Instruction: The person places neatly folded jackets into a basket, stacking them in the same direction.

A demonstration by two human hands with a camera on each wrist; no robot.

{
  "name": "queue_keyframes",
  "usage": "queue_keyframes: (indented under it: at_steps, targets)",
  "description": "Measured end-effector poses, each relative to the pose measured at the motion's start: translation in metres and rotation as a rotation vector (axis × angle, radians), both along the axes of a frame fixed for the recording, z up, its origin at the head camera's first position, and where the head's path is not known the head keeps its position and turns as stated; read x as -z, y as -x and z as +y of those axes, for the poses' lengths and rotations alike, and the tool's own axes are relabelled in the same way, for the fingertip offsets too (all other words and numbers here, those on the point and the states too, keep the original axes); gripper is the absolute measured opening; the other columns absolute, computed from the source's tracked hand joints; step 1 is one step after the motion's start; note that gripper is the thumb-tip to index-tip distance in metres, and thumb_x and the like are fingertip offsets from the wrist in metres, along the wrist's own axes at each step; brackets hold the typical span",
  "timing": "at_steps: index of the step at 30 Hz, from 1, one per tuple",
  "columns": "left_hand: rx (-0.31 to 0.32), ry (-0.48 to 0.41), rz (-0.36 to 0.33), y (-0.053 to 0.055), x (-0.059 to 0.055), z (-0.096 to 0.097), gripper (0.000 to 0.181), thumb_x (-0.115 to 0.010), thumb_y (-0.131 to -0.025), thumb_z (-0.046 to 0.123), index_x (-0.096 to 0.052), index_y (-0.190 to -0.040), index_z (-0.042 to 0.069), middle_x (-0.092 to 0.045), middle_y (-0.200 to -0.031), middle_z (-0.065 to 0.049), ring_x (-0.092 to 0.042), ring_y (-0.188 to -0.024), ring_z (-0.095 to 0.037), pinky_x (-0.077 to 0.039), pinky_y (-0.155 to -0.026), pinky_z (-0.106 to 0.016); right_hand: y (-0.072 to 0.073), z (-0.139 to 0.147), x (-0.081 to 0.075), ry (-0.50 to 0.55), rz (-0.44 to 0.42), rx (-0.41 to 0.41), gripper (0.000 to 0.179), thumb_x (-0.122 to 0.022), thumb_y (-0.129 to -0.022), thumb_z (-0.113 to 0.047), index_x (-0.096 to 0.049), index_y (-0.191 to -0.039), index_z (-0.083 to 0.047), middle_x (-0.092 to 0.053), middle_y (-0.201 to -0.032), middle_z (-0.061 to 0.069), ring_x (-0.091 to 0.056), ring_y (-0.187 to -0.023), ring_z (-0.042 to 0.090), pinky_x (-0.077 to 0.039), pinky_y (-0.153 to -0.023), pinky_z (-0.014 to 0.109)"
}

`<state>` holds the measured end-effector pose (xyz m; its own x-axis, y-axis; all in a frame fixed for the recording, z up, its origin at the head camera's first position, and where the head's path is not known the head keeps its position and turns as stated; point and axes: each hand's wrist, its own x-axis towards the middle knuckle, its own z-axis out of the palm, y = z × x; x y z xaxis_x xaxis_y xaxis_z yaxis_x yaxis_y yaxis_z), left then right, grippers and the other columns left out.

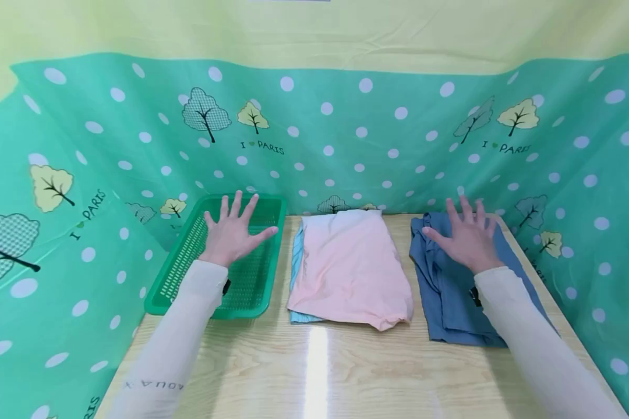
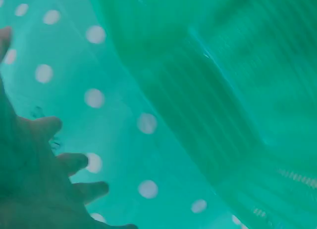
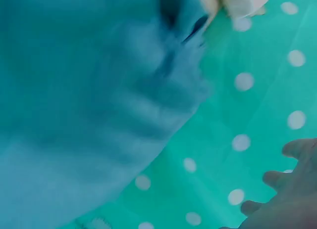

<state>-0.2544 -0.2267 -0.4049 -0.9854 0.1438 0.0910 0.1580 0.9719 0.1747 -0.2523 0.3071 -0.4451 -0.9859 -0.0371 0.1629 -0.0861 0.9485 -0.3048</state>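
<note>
My left hand [image 1: 230, 235] is spread over the green plastic basket [image 1: 162, 305], fingers straight and apart, holding nothing. In the left wrist view the basket's slatted side [image 2: 198, 105] fills the right part, with the fingers at the lower left. Over the folded dark blue cloth [image 1: 461, 314] my right hand [image 1: 469, 238] is spread the same way, also with nothing in it. That cloth [image 3: 99, 115] takes up the left of the right wrist view. Between the hands lies a folded pale pink cloth [image 1: 351, 267], on top of a light blue one [image 1: 305, 318].
A light wooden table [image 1: 367, 372] carries the basket and the cloths. Green polka-dot sheeting [image 1: 346, 134] with printed trees stands as a wall behind the table and along its left and right sides.
</note>
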Motion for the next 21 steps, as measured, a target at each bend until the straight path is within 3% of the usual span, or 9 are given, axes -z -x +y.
queue_keyframes:
  at_steps: [4, 7, 13, 17, 21]
  targets:
    - [0.049, -0.008, -0.047, -0.010, -0.007, 0.019, 0.094, -0.049, -0.093, 0.076, -0.016, -0.166, 0.026, -0.014, -0.171, -0.018, -0.003, -0.157, -0.048, -0.002, -0.116, -0.080, -0.006, -0.020, -0.001, 0.099, -0.105, -0.038, 0.101, -0.050, -0.096, -0.070, -0.013, -0.164, -0.006, -0.013, -0.166, 0.032, -0.010, -0.149, 0.061, -0.008, -0.114, 0.080]
    - [0.069, -0.061, -0.038, -0.020, -0.010, 0.034, 0.081, -0.057, -0.097, 0.061, -0.032, -0.162, 0.019, -0.030, -0.166, -0.020, -0.013, -0.156, -0.047, -0.005, -0.119, -0.077, -0.009, -0.035, 0.003, 0.184, -0.187, -0.076, 0.092, -0.053, -0.100, -0.059, -0.017, -0.163, -0.001, -0.023, -0.163, 0.033, -0.021, -0.147, 0.059, -0.020, -0.115, 0.075]
    - [0.114, -0.271, 0.133, -0.050, -0.008, 0.064, 0.052, -0.066, -0.099, 0.041, -0.060, -0.141, 0.010, -0.059, -0.144, -0.016, -0.043, -0.143, -0.039, -0.025, -0.122, -0.062, -0.018, -0.060, 0.017, 0.423, -0.300, -0.152, 0.078, -0.055, -0.105, -0.040, -0.020, -0.162, -0.002, -0.042, -0.154, 0.027, -0.048, -0.134, 0.046, -0.048, -0.102, 0.060]
    - [0.133, -0.357, 0.264, -0.069, 0.009, 0.090, 0.037, -0.068, -0.097, 0.033, -0.069, -0.127, 0.010, -0.070, -0.127, -0.011, -0.059, -0.126, -0.033, -0.045, -0.111, -0.051, -0.024, -0.070, 0.031, 0.516, -0.341, -0.148, 0.074, -0.055, -0.105, -0.037, -0.021, -0.161, -0.003, -0.045, -0.151, 0.025, -0.051, -0.132, 0.044, -0.051, -0.099, 0.055]
    - [0.142, -0.412, 0.279, -0.082, 0.038, 0.117, 0.028, -0.070, -0.095, 0.030, -0.073, -0.117, 0.013, -0.074, -0.117, -0.007, -0.068, -0.112, -0.028, -0.056, -0.096, -0.045, -0.027, -0.078, 0.043, 0.580, -0.371, -0.116, 0.074, -0.055, -0.106, -0.035, -0.019, -0.161, -0.001, -0.043, -0.151, 0.027, -0.048, -0.135, 0.046, -0.051, -0.101, 0.055]
